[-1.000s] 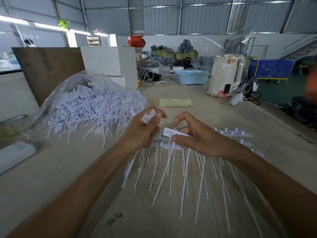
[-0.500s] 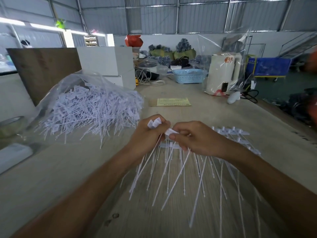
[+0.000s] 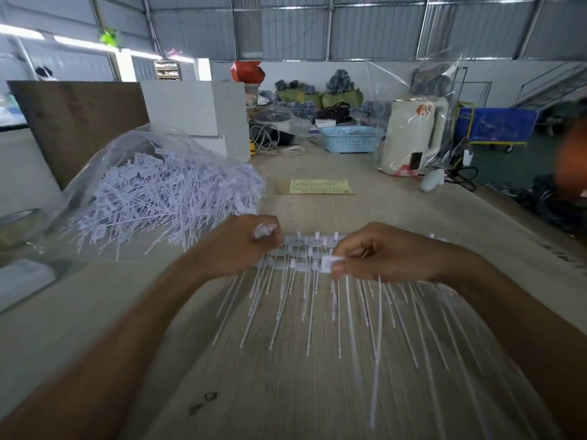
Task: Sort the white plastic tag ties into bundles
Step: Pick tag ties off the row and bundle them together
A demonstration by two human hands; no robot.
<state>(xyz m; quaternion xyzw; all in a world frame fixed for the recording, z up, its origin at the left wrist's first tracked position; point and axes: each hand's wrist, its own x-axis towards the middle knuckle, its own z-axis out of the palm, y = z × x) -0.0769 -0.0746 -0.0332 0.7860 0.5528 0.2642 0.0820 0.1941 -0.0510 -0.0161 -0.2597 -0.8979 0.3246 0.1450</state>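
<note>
White plastic tag ties lie in a row on the wooden table, heads away from me and thin tails toward me. My left hand grips a few ties by their heads, which stick out above its fingers. My right hand pinches the flat head of one tie between thumb and finger, over the row. A big loose heap of ties spills from a clear plastic bag at the left.
Beyond the row lies a yellow paper slip. Farther back stand white boxes, a blue basket, a white kettle in plastic wrap and a brown board. A roll of tape sits at the far left.
My hands have drawn apart: the right has moved to the right and lower with a tie's head pinched. The left hand keeps its small bunch. The view has shifted slightly.
</note>
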